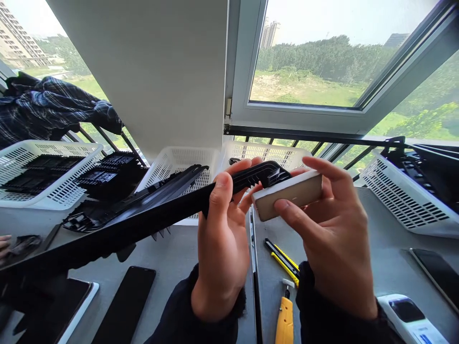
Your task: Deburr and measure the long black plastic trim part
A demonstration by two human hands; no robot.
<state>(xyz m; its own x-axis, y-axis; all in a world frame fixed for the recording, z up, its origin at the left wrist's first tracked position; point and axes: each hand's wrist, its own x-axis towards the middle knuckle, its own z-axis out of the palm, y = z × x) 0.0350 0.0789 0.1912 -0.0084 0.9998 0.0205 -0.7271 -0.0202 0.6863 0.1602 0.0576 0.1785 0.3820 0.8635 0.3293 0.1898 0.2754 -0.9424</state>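
My left hand (224,248) is wrapped around a long black plastic trim piece (168,212), its thumb pressed on the near face. The piece slants from the lower left up to a curved, ribbed end just beyond that hand. My right hand (335,229) grips a flat rectangular block (292,195) with a tan face and a white edge, thumb on the tan side. This block is held right beside the ribbed end; whether they touch, I cannot tell. Below the hands lie a yellow utility knife (283,260) and an orange-handled tool (285,320).
White baskets stand along the window: a left one (57,203) and right one (405,203) with black parts, and a middle one (191,154). Phones (125,306) lie on the grey table (172,267). A white handheld device (412,317) sits lower right. Another person's hand (4,246) shows at left.
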